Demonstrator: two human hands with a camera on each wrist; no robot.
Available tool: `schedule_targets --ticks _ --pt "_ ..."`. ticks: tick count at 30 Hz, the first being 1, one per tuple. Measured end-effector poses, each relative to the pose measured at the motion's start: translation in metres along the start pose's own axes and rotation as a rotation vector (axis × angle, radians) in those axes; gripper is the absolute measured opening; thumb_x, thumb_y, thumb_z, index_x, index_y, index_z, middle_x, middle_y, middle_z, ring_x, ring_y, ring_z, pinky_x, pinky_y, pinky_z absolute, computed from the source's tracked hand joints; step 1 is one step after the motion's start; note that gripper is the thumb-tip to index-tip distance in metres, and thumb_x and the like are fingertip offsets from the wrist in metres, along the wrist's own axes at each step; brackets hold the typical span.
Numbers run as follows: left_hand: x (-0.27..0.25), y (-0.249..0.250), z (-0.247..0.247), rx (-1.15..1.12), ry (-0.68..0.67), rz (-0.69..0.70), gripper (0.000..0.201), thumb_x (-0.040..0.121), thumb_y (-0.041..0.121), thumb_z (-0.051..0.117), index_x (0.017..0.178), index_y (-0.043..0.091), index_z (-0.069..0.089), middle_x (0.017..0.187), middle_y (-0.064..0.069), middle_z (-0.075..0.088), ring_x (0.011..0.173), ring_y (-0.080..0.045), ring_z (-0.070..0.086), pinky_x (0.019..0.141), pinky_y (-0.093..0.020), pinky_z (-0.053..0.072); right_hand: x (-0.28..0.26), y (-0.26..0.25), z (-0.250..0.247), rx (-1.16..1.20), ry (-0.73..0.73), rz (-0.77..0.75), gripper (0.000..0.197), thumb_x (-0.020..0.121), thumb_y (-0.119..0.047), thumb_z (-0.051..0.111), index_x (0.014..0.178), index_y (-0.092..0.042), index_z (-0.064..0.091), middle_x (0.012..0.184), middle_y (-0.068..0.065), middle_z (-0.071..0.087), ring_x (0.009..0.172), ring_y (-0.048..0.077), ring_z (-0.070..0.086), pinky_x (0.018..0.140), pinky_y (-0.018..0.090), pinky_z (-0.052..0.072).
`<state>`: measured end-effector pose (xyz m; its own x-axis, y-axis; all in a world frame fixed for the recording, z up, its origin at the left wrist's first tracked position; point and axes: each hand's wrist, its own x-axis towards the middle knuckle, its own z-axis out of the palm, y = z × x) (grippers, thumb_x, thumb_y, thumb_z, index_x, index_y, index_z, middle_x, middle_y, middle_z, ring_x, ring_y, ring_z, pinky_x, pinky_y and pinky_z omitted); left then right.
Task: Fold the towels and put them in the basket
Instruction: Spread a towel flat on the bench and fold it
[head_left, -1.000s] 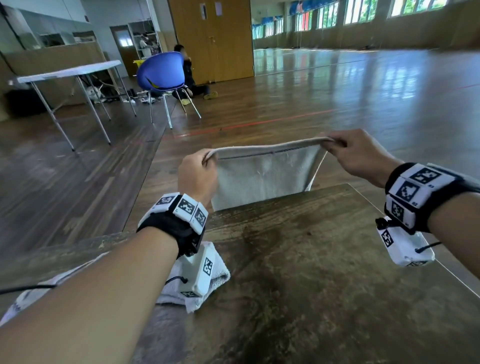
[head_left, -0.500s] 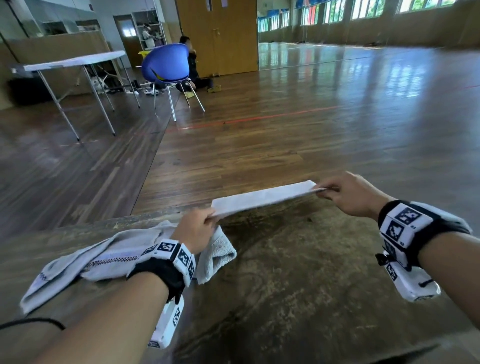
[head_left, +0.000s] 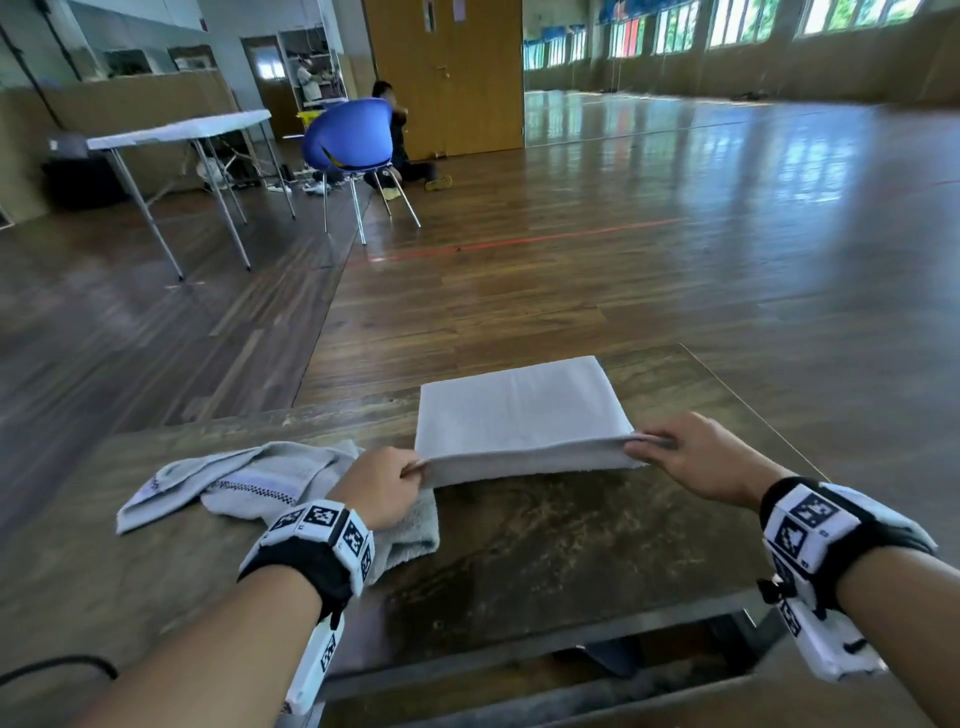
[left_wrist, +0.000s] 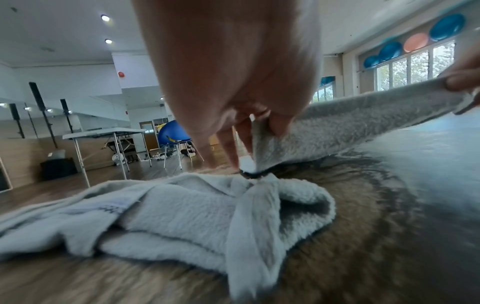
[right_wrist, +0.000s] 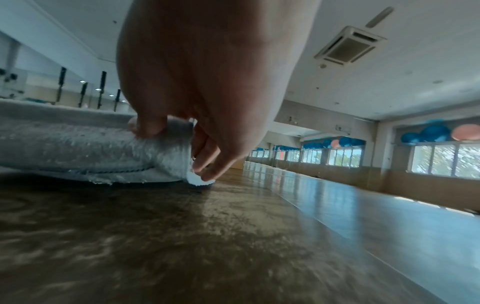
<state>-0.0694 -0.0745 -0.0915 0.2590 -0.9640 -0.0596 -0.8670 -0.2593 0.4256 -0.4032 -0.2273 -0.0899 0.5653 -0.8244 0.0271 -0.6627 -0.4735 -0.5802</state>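
Both hands pinch the folded towel (head_left: 519, 410) at the table's (head_left: 571, 545) far edge: left hand (head_left: 382, 486), right hand (head_left: 698, 457); the left wrist view alone shows its underside lifted beside a crumpled towel (left_wrist: 166, 218).

Folded towel (head_left: 519, 410), centre frame: plain pale grey. Crumpled towel (head_left: 249, 483), lower left: pale grey, black-and-white checked band. Table (head_left: 545, 545): mottled dark brown; chair (head_left: 350, 135), upper left: blue.

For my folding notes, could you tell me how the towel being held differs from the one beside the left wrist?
The held towel is folded into a flat rectangle; the other towel lies crumpled. The left hand and right hand pinch the held towel's near corners; nothing grips the other towel. Only the other towel shows a checked band. Both are pale terry on the table.
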Motion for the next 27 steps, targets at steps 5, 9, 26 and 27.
schedule_targets --ticks 5,9,26,27 --pt "-0.037 0.020 -0.024 -0.212 0.050 -0.004 0.047 0.092 0.018 0.055 0.052 0.018 0.032 0.048 0.003 0.030 0.043 -0.010 0.027 0.052 -0.029 0.023 -0.041 -0.016 -0.021 0.080 0.162 -0.087 0.029 0.095 -0.041 0.064 0.071 -0.025 0.060 0.055 -0.013 0.055 0.050 0.003 0.046 0.054 0.032 0.035" --pt "-0.063 0.034 -0.043 -0.349 -0.016 -0.044 0.061 0.094 0.024 0.059 0.041 0.024 0.030 0.041 0.009 0.027 0.037 -0.008 0.024 0.044 -0.020 0.023 -0.064 -0.040 -0.049 0.088 0.136 -0.103 0.028 0.098 -0.039 0.062 0.086 -0.016 0.072 0.080 0.011 0.071 0.072 0.026 0.063 0.070 0.044 0.049" --pt "-0.112 0.041 -0.053 -0.607 -0.208 -0.231 0.027 0.094 0.037 0.064 0.091 0.011 0.068 0.069 -0.002 0.074 0.063 -0.024 0.073 0.051 -0.034 0.057 -0.088 -0.055 -0.082 0.265 -0.440 0.252 0.025 0.099 -0.033 0.062 0.097 -0.009 0.068 0.078 0.008 0.073 0.068 0.021 0.071 0.057 0.031 0.057" --pt "-0.103 0.037 -0.050 -0.575 -0.147 -0.192 0.025 0.094 0.037 0.065 0.091 0.012 0.071 0.069 0.001 0.074 0.064 -0.022 0.073 0.055 -0.034 0.059 -0.082 -0.052 -0.077 0.265 -0.363 0.232 0.023 0.099 -0.032 0.062 0.097 -0.011 0.069 0.079 0.008 0.072 0.068 0.020 0.071 0.056 0.031 0.057"
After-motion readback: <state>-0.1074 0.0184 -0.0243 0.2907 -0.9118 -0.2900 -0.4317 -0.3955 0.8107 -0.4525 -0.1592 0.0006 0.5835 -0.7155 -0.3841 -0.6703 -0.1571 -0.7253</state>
